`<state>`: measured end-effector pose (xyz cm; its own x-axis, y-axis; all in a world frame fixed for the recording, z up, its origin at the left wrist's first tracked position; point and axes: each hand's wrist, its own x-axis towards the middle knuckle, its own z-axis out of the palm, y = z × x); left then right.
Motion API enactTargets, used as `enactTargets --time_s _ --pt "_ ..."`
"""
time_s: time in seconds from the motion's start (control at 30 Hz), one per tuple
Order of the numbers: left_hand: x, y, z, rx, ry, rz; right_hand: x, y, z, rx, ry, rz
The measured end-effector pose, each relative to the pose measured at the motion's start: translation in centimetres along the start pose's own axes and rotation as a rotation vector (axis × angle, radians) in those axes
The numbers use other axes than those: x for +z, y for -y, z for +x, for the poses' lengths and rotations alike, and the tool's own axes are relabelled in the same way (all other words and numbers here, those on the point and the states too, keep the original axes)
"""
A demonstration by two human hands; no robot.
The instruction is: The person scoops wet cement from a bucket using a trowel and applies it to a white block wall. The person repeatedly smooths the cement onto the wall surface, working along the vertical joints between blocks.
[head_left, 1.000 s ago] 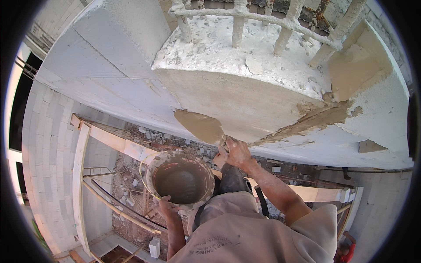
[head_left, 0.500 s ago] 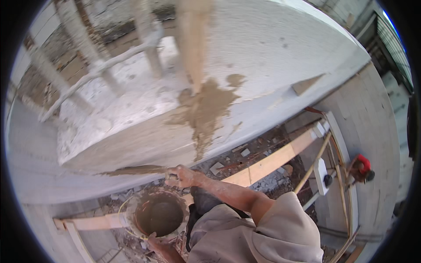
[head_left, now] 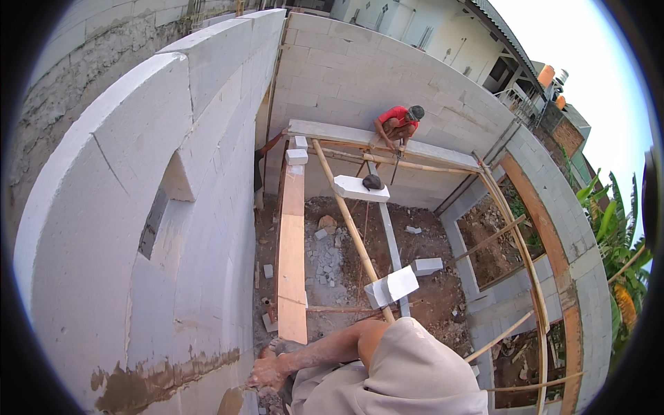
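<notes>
My right arm reaches across to the left, and my right hand (head_left: pixel 268 370) is closed beside the light-grey block wall (head_left: pixel 207 311). A trowel (head_left: pixel 232 401) with a mortar-coated blade extends below this hand, partly cut off by the picture's lower edge; its handle is hidden in my fingers. Wet brown mortar (head_left: pixel 131 387) is smeared in a rough band along the lower part of the wall, left of the hand. My left hand is out of view.
A wooden plank (head_left: pixel 292 263) runs away from me. Bamboo poles (head_left: pixel 353 228) cross the space, with white blocks (head_left: pixel 393 287) resting on them. A person in red (head_left: pixel 395 124) squats on the far ledge holding a tool. Another person's arm (head_left: pixel 273 142) shows behind the wall. Rubble (head_left: pixel 325 256) lies below.
The view has swung up and right, from the mortar patch and bucket to the wider site. The bucket and my left hand at its rim have left the picture. My right hand still grips the trowel.
</notes>
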<state>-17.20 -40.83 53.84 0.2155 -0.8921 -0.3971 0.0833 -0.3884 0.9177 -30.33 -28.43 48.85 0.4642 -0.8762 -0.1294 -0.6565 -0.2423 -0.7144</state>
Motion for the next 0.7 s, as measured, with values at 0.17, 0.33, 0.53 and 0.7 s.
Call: enactTargets --time_s 0.17,0.33,0.53,0.7 --pt "6.7 -1.5 -0.9 0.013 0.080 0.038 1.7 -6.0 -1.3 -0.015 0.016 -0.135" --pt "2.4 -0.9 1.9 -0.007 -0.107 -0.006 -3.8 -3.2 -0.5 -0.149 0.129 -0.074" --pt "-20.5 9.9 -6.8 -0.092 -0.799 -0.316 -4.5 -2.3 3.5 -0.014 0.406 -0.084" --pt "-29.3 22.3 -21.3 -0.048 -1.321 -0.506 -1.4 2.1 10.6 -0.212 0.547 -0.224"
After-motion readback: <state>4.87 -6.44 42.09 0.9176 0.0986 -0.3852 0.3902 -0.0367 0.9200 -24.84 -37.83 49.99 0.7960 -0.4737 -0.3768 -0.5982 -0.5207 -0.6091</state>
